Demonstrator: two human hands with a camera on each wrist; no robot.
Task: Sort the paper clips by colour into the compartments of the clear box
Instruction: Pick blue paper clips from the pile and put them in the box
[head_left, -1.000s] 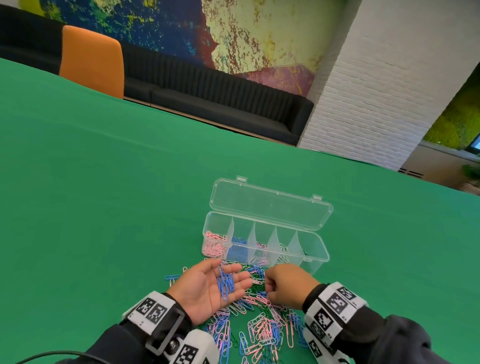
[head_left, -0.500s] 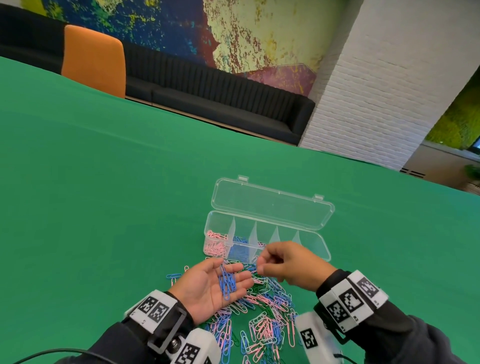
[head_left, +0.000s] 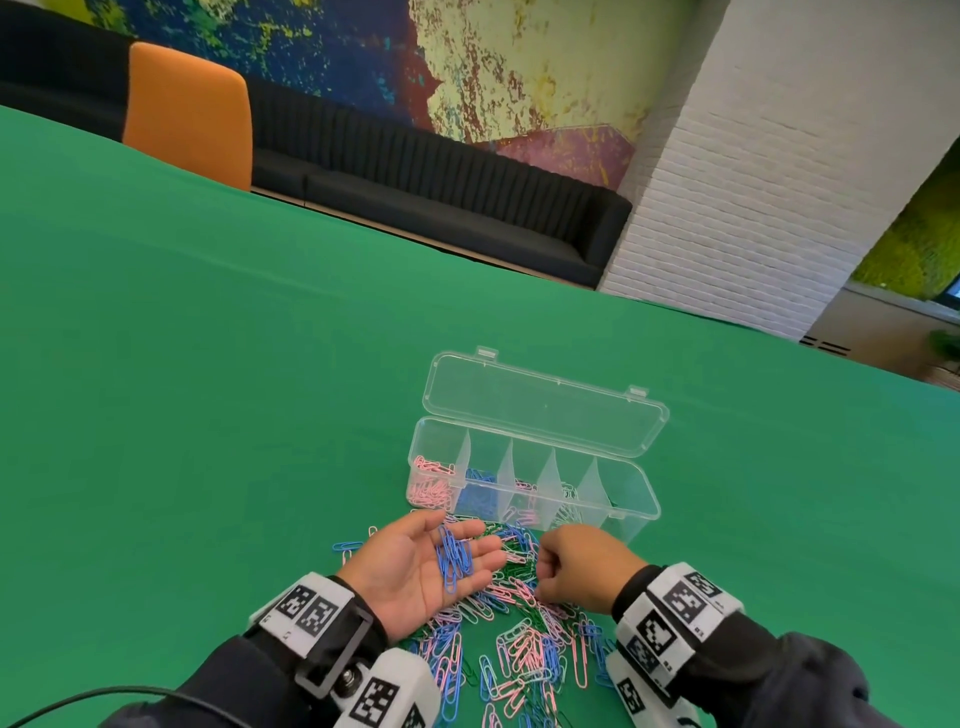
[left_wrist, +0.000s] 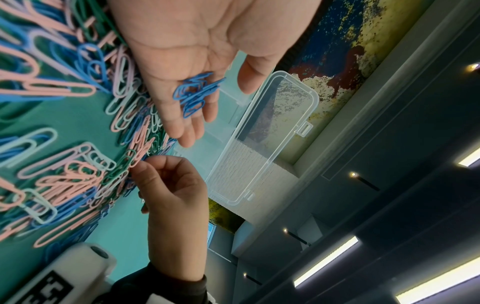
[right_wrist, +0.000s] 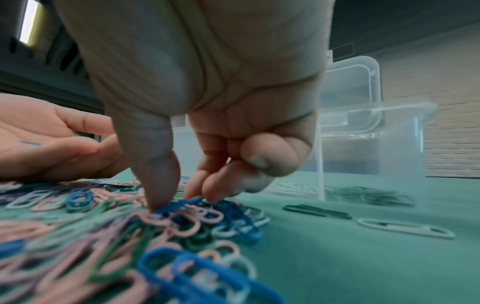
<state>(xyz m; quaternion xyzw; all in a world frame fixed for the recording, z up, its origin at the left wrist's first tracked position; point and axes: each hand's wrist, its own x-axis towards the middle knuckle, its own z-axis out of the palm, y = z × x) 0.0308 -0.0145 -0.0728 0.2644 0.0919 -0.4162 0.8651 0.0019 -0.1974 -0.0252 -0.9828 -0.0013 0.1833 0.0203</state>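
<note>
A clear box (head_left: 636, 470), lid open, is sitting on a green surface (head_left: 208, 389). Just in front of it, a mixed pile of paper clips (head_left: 519, 649) is lying. The left hand (head_left: 415, 566) is cupping blue clips (head_left: 454, 558), fingers relaxed. The right hand (head_left: 582, 566) is pinching a blue clip (right_wrist: 176, 205) in the pile. A black sofa (head_left: 441, 192) and orange chair (head_left: 189, 114) are standing beyond the box.

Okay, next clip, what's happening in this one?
A person is sorting paper clips by colour. The left hand lies palm up, with a small bunch of blue clips resting on it. The right hand reaches into the mixed pile on the green table, thumb and fingertips pinching at a blue clip. The clear box stands open behind, with pink clips in its leftmost compartment and blue next to it.
</note>
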